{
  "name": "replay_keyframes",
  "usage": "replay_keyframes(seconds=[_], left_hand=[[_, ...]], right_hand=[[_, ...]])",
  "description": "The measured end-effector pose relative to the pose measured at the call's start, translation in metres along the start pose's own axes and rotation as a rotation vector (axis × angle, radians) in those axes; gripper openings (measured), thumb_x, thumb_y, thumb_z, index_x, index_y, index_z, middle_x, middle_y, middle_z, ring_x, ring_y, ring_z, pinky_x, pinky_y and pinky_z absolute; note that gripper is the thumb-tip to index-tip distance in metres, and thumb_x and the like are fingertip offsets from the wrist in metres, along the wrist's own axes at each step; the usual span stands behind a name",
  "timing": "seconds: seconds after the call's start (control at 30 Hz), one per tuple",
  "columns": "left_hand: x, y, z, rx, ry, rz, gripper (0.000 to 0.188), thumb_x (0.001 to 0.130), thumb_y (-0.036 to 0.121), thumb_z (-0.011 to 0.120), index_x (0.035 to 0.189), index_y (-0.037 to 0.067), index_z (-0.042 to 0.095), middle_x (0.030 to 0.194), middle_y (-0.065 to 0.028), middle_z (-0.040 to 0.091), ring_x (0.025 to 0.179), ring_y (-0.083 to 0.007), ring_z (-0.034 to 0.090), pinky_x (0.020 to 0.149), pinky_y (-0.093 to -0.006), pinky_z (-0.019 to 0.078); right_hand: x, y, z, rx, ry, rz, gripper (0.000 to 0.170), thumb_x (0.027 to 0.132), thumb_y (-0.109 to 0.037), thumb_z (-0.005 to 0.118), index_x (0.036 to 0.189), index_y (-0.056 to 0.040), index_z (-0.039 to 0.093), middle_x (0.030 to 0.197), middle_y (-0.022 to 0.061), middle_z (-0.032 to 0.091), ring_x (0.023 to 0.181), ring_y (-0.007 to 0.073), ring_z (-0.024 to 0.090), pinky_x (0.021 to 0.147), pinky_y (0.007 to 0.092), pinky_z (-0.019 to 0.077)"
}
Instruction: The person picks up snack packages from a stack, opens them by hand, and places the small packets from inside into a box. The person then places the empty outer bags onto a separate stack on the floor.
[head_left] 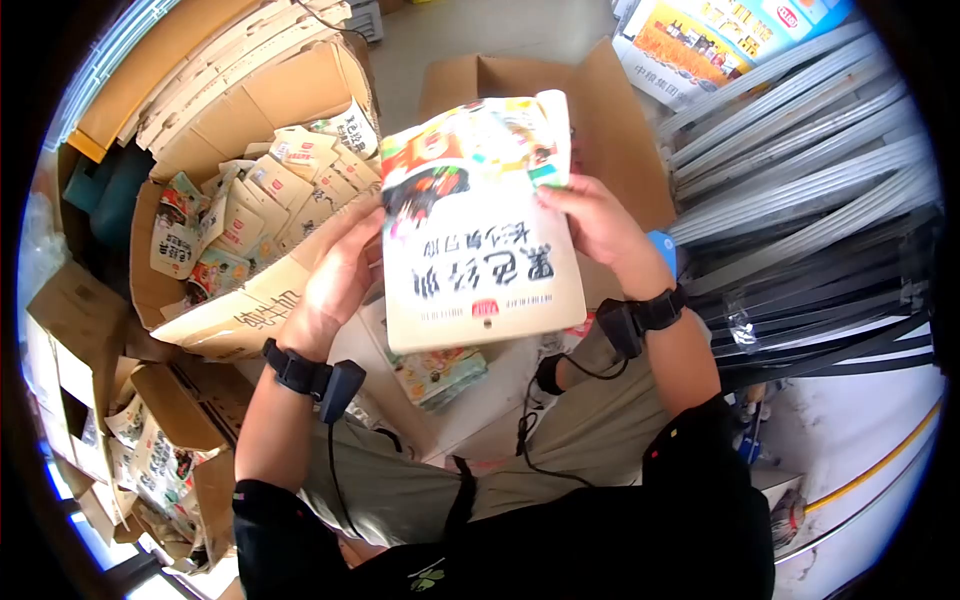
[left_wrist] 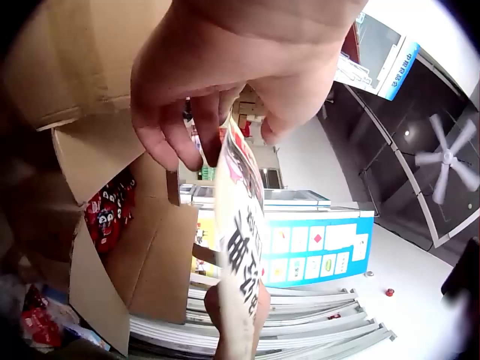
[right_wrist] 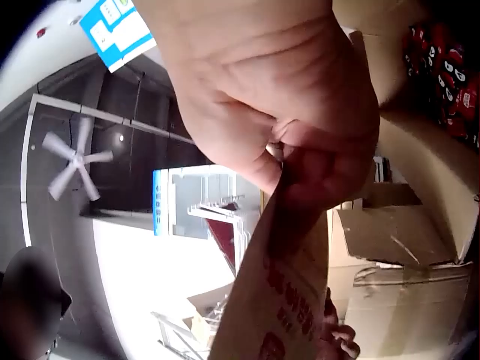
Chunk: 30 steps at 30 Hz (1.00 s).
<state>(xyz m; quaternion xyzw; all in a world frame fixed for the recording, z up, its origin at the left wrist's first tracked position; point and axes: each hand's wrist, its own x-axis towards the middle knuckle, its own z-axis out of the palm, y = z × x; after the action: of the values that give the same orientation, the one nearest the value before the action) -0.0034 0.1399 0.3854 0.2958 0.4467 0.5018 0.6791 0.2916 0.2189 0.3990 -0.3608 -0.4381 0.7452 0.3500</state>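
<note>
A flat cream food pouch (head_left: 485,230) with a food picture and large black characters is held up before the lap, its print upside down in the head view. The right hand (head_left: 600,228) pinches its right edge, thumb on the printed face. In the right wrist view, the right hand's fingers (right_wrist: 322,169) curl behind the pouch. At the opposite edge, the left hand (head_left: 345,265) holds the pouch between thumb and fingers. The left wrist view shows the pouch (left_wrist: 238,240) nearly edge-on, between the left hand's fingers and thumb.
An open carton (head_left: 250,110) of similar pouches (head_left: 270,195) stands at the left. Behind the held pouch is another open carton (head_left: 625,130), with red packs (left_wrist: 112,214) inside. More pouches (head_left: 440,375) lie below. Metal bars (head_left: 800,130) are stacked at the right; a smaller carton (head_left: 175,395) sits lower left.
</note>
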Motion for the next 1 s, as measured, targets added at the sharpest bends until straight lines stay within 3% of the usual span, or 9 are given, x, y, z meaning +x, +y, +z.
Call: replay_keyframes(seconds=[0.13,0.23,0.3,0.33,0.43,0.5,0.73,0.87,1.0], left_hand=[[0.033,-0.019,0.02,0.018,-0.277,0.001,0.052,0.094,0.023,0.056,0.138,0.001,0.042,0.123,-0.01,0.058,0.108,-0.0156,0.059,0.093,-0.031,0.0475],[0.055,-0.022,0.039,0.053,-0.195,-0.044,0.052,0.093,0.026,0.056,0.14,0.007,0.043,0.121,-0.0066,0.058,0.104,-0.0133,0.058,0.087,-0.0299,0.0461],[0.085,-0.033,0.044,-0.103,-0.185,-0.07,0.035,0.094,0.028,0.056,0.124,0.01,0.054,0.115,-0.004,0.06,0.097,-0.016,0.058,0.084,-0.0322,0.0458],[0.089,-0.031,0.056,-0.16,-0.151,-0.059,0.033,0.094,0.03,0.055,0.121,0.011,0.055,0.113,-0.0025,0.061,0.096,-0.0149,0.059,0.084,-0.031,0.0459],[0.1,-0.027,0.082,-0.313,-0.147,0.003,0.028,0.096,0.032,0.053,0.115,0.012,0.056,0.106,-0.0021,0.064,0.091,-0.0143,0.062,0.083,-0.0309,0.0471],[0.103,-0.025,0.089,-0.306,-0.171,0.024,0.03,0.096,0.033,0.053,0.116,0.011,0.056,0.105,-0.0024,0.065,0.09,-0.0135,0.062,0.083,-0.031,0.0474],[0.099,-0.017,0.076,-0.302,-0.188,0.052,0.032,0.096,0.036,0.052,0.115,0.01,0.058,0.103,-0.0021,0.067,0.088,-0.0101,0.063,0.078,-0.0292,0.0492],[0.082,-0.003,0.063,-0.348,-0.24,0.131,0.044,0.095,0.038,0.053,0.121,0.003,0.057,0.116,-0.0093,0.062,0.108,-0.0185,0.058,0.094,-0.0329,0.0464],[0.04,0.015,0.045,-0.25,-0.208,0.153,0.042,0.094,0.031,0.058,0.125,0.003,0.054,0.115,-0.0086,0.065,0.101,-0.0167,0.062,0.092,-0.0331,0.0487]], right_hand=[[0.006,-0.011,-0.042,0.093,0.108,0.013,0.027,0.092,-0.013,0.06,0.113,0.0034,0.059,0.103,0.0108,0.067,0.091,0.0198,0.067,0.08,0.0336,0.0546],[0.019,-0.014,-0.068,0.105,0.098,0.073,0.03,0.092,-0.012,0.059,0.116,0.0046,0.056,0.104,0.0124,0.067,0.091,0.0218,0.067,0.079,0.0349,0.0559],[0.017,-0.018,-0.058,0.033,0.341,-0.137,0.024,0.093,-0.01,0.055,0.112,0.0038,0.056,0.102,0.0122,0.067,0.087,0.0211,0.068,0.073,0.033,0.0567],[0.049,-0.008,-0.121,0.674,-0.238,0.117,0.019,0.096,-0.01,0.05,0.108,0.0036,0.056,0.098,0.0113,0.067,0.082,0.0199,0.067,0.068,0.0308,0.0564],[0.053,-0.012,-0.129,0.796,-0.194,0.021,0.019,0.098,-0.011,0.046,0.106,0.0047,0.054,0.095,0.0116,0.067,0.08,0.0188,0.067,0.065,0.0301,0.0557],[0.055,-0.015,-0.124,0.764,-0.355,-0.055,0.022,0.099,-0.011,0.043,0.108,0.0058,0.053,0.094,0.0134,0.066,0.08,0.0185,0.066,0.066,0.0292,0.0555],[0.036,-0.044,-0.086,0.71,-0.137,-0.101,0.028,0.099,-0.013,0.041,0.114,0.0081,0.053,0.106,0.0177,0.065,0.091,0.0229,0.067,0.08,0.0317,0.0561],[0.015,-0.059,-0.054,0.298,0.077,0.016,0.036,0.095,-0.018,0.051,0.121,0.0062,0.051,0.11,0.0165,0.065,0.097,0.0208,0.066,0.081,0.0319,0.0554],[0.01,-0.046,-0.03,-0.005,0.008,-0.099,0.032,0.092,-0.015,0.057,0.119,0.0037,0.056,0.104,0.0123,0.067,0.093,0.017,0.066,0.082,0.0309,0.0536]])
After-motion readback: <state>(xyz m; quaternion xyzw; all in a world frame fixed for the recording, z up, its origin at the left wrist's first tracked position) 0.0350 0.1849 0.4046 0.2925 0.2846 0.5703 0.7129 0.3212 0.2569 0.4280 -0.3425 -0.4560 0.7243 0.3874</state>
